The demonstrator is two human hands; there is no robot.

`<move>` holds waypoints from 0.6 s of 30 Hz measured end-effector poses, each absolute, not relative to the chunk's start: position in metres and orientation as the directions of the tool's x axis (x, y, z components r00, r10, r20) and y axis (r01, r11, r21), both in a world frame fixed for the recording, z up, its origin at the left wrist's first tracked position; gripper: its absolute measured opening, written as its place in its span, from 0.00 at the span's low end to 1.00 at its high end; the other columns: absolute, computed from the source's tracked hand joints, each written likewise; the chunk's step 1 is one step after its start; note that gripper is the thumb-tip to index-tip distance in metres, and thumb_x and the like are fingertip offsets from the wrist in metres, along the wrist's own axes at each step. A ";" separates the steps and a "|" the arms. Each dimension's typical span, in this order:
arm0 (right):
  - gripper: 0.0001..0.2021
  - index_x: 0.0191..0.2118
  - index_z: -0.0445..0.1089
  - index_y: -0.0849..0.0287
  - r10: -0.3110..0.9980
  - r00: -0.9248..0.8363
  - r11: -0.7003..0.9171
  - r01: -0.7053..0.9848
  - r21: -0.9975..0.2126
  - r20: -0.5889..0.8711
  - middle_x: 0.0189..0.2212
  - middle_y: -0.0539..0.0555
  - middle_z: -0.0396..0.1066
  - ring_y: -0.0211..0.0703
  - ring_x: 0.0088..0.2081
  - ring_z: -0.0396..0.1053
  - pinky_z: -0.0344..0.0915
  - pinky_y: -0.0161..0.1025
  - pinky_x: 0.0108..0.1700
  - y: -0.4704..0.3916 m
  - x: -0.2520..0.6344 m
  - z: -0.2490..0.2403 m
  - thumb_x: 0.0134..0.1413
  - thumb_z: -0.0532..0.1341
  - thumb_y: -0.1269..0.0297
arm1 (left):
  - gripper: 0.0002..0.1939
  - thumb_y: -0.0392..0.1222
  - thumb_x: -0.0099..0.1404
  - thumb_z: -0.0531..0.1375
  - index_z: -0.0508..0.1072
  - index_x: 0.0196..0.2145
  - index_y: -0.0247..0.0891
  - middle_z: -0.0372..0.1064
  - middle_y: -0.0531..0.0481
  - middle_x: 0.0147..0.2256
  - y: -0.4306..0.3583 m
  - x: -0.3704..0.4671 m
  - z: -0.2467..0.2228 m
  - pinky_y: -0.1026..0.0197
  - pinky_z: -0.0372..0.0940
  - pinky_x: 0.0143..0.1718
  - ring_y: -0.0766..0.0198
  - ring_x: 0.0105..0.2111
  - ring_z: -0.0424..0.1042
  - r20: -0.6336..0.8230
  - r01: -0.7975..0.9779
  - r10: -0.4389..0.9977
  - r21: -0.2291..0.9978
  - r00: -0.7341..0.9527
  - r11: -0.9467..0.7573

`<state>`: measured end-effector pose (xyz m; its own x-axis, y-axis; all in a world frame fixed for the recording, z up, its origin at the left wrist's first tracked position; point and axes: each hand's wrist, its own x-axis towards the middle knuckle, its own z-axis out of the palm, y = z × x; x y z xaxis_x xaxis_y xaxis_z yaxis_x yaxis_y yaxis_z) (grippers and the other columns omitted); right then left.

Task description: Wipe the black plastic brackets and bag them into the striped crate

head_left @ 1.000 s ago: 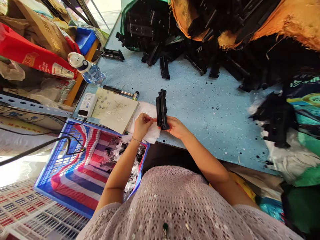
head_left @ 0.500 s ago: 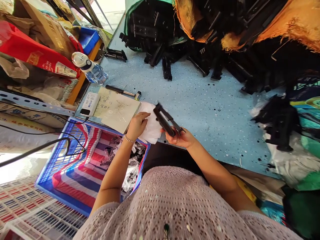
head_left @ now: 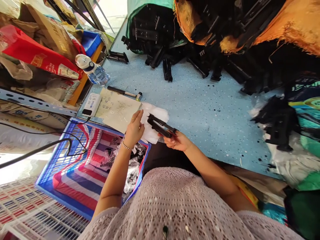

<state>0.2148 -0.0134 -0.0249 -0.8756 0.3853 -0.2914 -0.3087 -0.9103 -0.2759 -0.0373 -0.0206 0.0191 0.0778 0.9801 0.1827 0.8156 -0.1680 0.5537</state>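
Head view: you look down over your own arms at a pale blue speckled table, with your pink knitted top filling the bottom of the frame.
Right hand: your right hand, just below the centre of the frame, has its fingers closed around the near end of a black plastic part.
Black plastic part: long and narrow, it lies tilted, its free end pointing to the upper left over a white cloth; it sits at the near edge of the table, just left of centre.
Left hand: your left hand rests on the left side of the white cloth, fingers loosely curled with the fingertips up by the part's free end; whether they touch the part cannot be told. A bead bracelet circles the wrist.
White cloth: crumpled, lying on the table's near edge beneath both the part and the left hand.
Notepad: a beige handwritten sheet lies just left of the cloth, with a small white box beside it.
Hammer: a small hammer lies just above the sheet.
Bottle: a clear water bottle lies on its side at the upper left.
Blue crate: a blue crate lined with striped sheeting stands at the lower left, holding bagged black pieces under your left forearm.
Pile: many black parts are heaped across the top of the frame, partly on orange cloth.
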 end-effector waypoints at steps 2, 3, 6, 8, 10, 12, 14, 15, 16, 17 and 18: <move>0.13 0.41 0.72 0.64 0.430 -0.824 -0.876 -0.281 -0.393 -0.370 0.22 0.49 0.67 0.30 0.19 0.50 0.48 0.27 0.19 -0.013 0.211 -0.022 0.58 0.64 0.58 | 0.37 0.27 0.66 0.51 0.56 0.71 0.39 0.59 0.35 0.67 -0.029 -0.028 0.028 0.51 0.70 0.61 0.54 0.60 0.71 0.218 0.805 0.961 0.532 0.171 -0.264; 0.11 0.38 0.72 0.62 0.477 -0.773 -0.834 -0.248 -0.493 -0.418 0.23 0.50 0.67 0.31 0.20 0.53 0.48 0.28 0.19 -0.013 0.208 -0.020 0.57 0.64 0.58 | 0.37 0.27 0.67 0.50 0.55 0.72 0.40 0.59 0.37 0.67 -0.035 -0.021 0.032 0.51 0.68 0.63 0.54 0.64 0.67 0.229 0.781 0.942 0.529 0.245 -0.332; 0.10 0.31 0.68 0.58 0.697 -0.542 -0.604 -0.092 -0.791 -0.469 0.22 0.49 0.65 0.35 0.22 0.58 0.53 0.31 0.22 -0.013 0.200 -0.007 0.59 0.62 0.58 | 0.40 0.25 0.67 0.49 0.48 0.74 0.43 0.59 0.39 0.67 -0.054 0.009 0.039 0.52 0.65 0.66 0.57 0.67 0.63 0.221 0.650 0.848 0.559 0.483 -0.516; 0.08 0.31 0.68 0.56 0.829 -0.390 -0.428 0.019 -0.904 -0.400 0.23 0.48 0.65 0.39 0.26 0.62 0.57 0.33 0.26 -0.016 0.198 0.004 0.60 0.62 0.60 | 0.40 0.27 0.68 0.50 0.46 0.74 0.42 0.57 0.37 0.68 -0.063 0.025 0.042 0.51 0.66 0.66 0.56 0.67 0.63 0.193 0.610 0.821 0.582 0.538 -0.537; 0.04 0.35 0.71 0.53 0.876 -0.370 -0.307 0.065 -0.950 -0.308 0.25 0.48 0.67 0.41 0.30 0.66 0.61 0.35 0.32 -0.023 0.200 0.013 0.60 0.63 0.61 | 0.37 0.30 0.69 0.52 0.50 0.73 0.40 0.61 0.35 0.65 -0.072 0.030 0.049 0.48 0.68 0.64 0.54 0.66 0.65 0.179 0.636 0.852 0.593 0.493 -0.493; 0.06 0.42 0.73 0.52 0.816 -0.524 -0.275 0.019 -0.961 -0.244 0.29 0.49 0.72 0.42 0.33 0.69 0.65 0.37 0.36 -0.030 0.204 0.020 0.62 0.63 0.59 | 0.31 0.33 0.71 0.54 0.59 0.70 0.43 0.68 0.38 0.60 -0.085 0.020 0.067 0.48 0.70 0.62 0.54 0.61 0.70 0.177 0.681 0.905 0.607 0.387 -0.410; 0.13 0.49 0.74 0.54 0.668 -0.717 -0.363 -0.077 -0.928 -0.202 0.36 0.52 0.77 0.41 0.35 0.72 0.68 0.39 0.38 -0.035 0.211 0.021 0.63 0.63 0.55 | 0.27 0.35 0.71 0.55 0.64 0.66 0.49 0.74 0.42 0.55 -0.104 -0.005 0.091 0.49 0.73 0.59 0.56 0.55 0.75 0.136 0.720 0.945 0.618 0.297 -0.315; 0.16 0.52 0.74 0.56 0.618 -0.762 -0.407 -0.102 -0.908 -0.192 0.39 0.54 0.78 0.41 0.36 0.73 0.69 0.39 0.38 -0.036 0.215 0.020 0.63 0.63 0.53 | 0.27 0.36 0.71 0.55 0.65 0.65 0.53 0.75 0.44 0.53 -0.116 -0.021 0.100 0.50 0.74 0.57 0.57 0.53 0.76 0.077 0.742 0.960 0.618 0.271 -0.259; 0.18 0.53 0.74 0.57 0.608 -0.767 -0.434 -0.109 -0.894 -0.202 0.41 0.55 0.79 0.40 0.36 0.74 0.69 0.39 0.39 -0.035 0.218 0.017 0.63 0.63 0.53 | 0.27 0.37 0.70 0.56 0.66 0.65 0.55 0.76 0.46 0.52 -0.127 -0.037 0.106 0.51 0.75 0.54 0.57 0.50 0.78 -0.013 0.763 0.962 0.612 0.273 -0.208; 0.18 0.52 0.74 0.58 0.634 -0.738 -0.446 -0.104 -0.889 -0.232 0.40 0.56 0.79 0.39 0.35 0.74 0.69 0.39 0.38 -0.033 0.222 0.013 0.63 0.63 0.53 | 0.27 0.37 0.69 0.57 0.68 0.63 0.55 0.77 0.46 0.51 -0.139 -0.052 0.107 0.52 0.76 0.51 0.57 0.47 0.79 -0.128 0.789 0.951 0.595 0.280 -0.153; 0.17 0.51 0.75 0.59 0.686 -0.675 -0.446 -0.095 -0.890 -0.271 0.39 0.55 0.79 0.38 0.34 0.73 0.69 0.38 0.38 -0.030 0.225 0.007 0.62 0.63 0.54 | 0.24 0.37 0.68 0.59 0.73 0.60 0.54 0.78 0.46 0.48 -0.148 -0.063 0.102 0.52 0.77 0.47 0.56 0.43 0.80 -0.251 0.822 0.925 0.561 0.285 -0.100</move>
<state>0.2246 -0.0297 0.0072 -0.6747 0.6864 -0.2715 -0.0955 -0.4459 -0.8900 -0.0630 -0.1484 0.1023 0.2848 0.9250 -0.2514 0.8217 -0.1005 0.5610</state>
